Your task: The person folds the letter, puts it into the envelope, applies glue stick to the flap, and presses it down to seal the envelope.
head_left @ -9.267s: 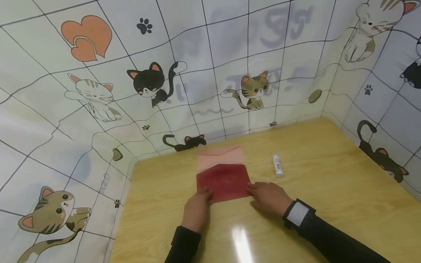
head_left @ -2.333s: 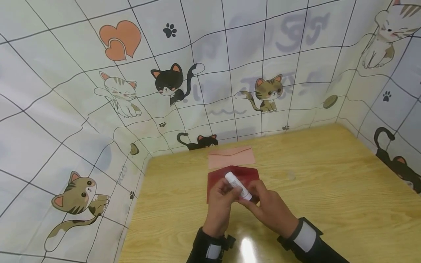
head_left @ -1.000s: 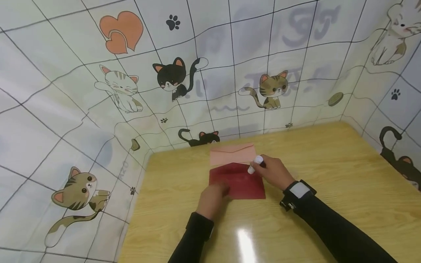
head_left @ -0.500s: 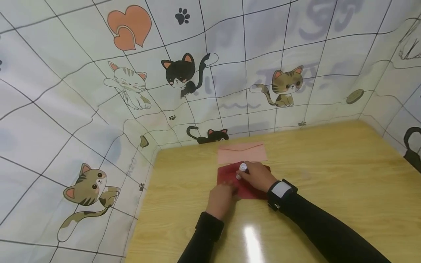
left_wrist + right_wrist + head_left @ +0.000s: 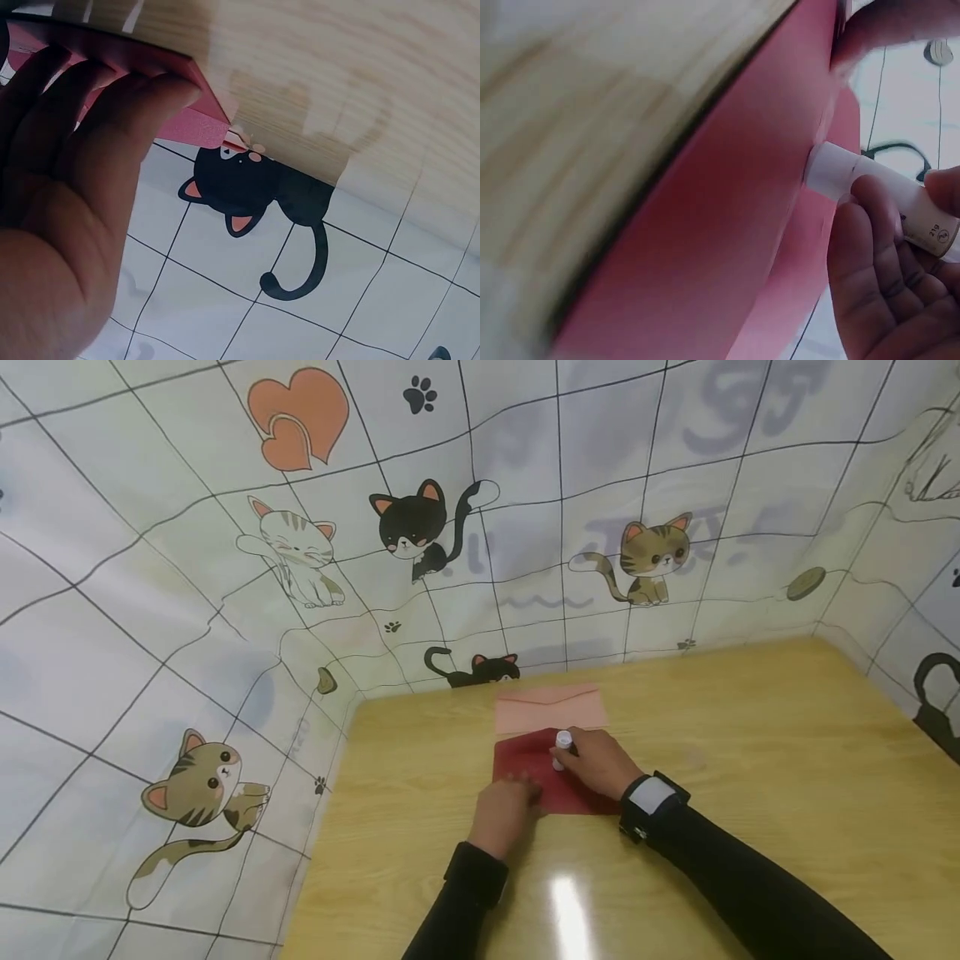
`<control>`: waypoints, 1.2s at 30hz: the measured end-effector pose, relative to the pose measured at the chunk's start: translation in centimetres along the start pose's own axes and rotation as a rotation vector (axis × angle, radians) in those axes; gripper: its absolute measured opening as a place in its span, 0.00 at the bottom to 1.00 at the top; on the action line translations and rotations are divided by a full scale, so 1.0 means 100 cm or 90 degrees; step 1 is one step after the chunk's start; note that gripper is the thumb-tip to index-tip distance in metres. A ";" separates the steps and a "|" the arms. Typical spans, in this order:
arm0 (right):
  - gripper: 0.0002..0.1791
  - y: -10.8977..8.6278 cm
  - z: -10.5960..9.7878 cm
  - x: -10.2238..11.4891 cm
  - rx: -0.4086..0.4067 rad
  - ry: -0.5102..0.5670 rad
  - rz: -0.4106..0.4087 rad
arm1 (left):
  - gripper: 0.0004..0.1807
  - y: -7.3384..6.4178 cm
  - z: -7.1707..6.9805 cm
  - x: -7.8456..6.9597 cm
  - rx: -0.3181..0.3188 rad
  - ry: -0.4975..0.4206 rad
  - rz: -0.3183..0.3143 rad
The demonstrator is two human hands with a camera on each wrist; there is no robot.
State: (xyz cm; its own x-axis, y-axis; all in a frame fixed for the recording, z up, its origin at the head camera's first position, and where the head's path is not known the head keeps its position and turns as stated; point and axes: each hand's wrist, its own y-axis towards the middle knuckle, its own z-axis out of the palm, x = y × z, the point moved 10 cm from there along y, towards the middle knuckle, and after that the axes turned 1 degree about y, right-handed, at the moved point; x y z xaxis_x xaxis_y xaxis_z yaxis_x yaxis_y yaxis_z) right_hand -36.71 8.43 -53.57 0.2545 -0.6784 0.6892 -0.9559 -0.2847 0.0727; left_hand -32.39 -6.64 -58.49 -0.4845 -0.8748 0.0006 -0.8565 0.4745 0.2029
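A dark red envelope (image 5: pixel 573 802) lies on the table with its flap toward the back. My left hand (image 5: pixel 504 814) rests on its left part; in the left wrist view the fingers lie against the envelope (image 5: pixel 191 124). My right hand (image 5: pixel 600 764) grips a white glue stick (image 5: pixel 563 742), upright over the envelope near the flap. In the right wrist view, the tip of the glue stick (image 5: pixel 870 187) meets the red paper (image 5: pixel 727 165), fingers and thumb round its barrel. One finger of the left hand (image 5: pixel 892 30) shows at the top there.
Just behind the red envelope lies a pale pink envelope (image 5: pixel 551 710). The wood-grain table (image 5: pixel 720 760) ends at a cloth wall (image 5: pixel 525 535) printed with cats and grid lines, at the back and both sides.
The glue stick went from the table into both hands, then the right hand alone. It has moved from the envelope's right end toward the middle, then slightly right. The left hand stays on the envelope.
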 end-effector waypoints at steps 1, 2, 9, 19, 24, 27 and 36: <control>0.15 0.004 0.005 0.004 0.004 0.009 -0.008 | 0.14 -0.001 -0.007 -0.003 0.004 0.002 -0.002; 0.14 0.007 0.010 0.009 0.008 0.018 -0.016 | 0.13 -0.001 -0.006 -0.003 -0.011 0.010 0.004; 0.12 0.011 0.017 0.027 0.014 0.018 -0.032 | 0.14 -0.006 -0.029 -0.010 -0.045 0.022 0.006; 0.12 -0.012 -0.015 0.001 -0.034 -0.033 0.033 | 0.10 -0.010 -0.055 -0.013 0.004 -0.016 -0.020; 0.14 -0.008 0.000 0.010 -0.017 -0.019 0.010 | 0.09 -0.001 -0.025 -0.018 -0.001 -0.036 0.002; 0.14 -0.008 0.004 0.011 -0.012 -0.009 0.019 | 0.09 0.003 -0.007 -0.019 -0.025 -0.035 0.019; 0.11 -0.033 -0.034 -0.011 -0.065 0.004 0.060 | 0.08 -0.010 -0.058 -0.015 0.012 -0.082 -0.044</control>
State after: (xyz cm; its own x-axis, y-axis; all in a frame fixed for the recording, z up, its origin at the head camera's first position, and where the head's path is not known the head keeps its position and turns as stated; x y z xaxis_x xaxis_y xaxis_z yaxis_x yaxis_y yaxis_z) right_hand -34.33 12.43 -52.15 0.1630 -0.6949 0.7004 -0.9854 -0.1502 0.0803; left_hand -29.75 -6.32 -52.97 -0.4421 -0.8862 -0.1388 -0.8913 0.4165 0.1793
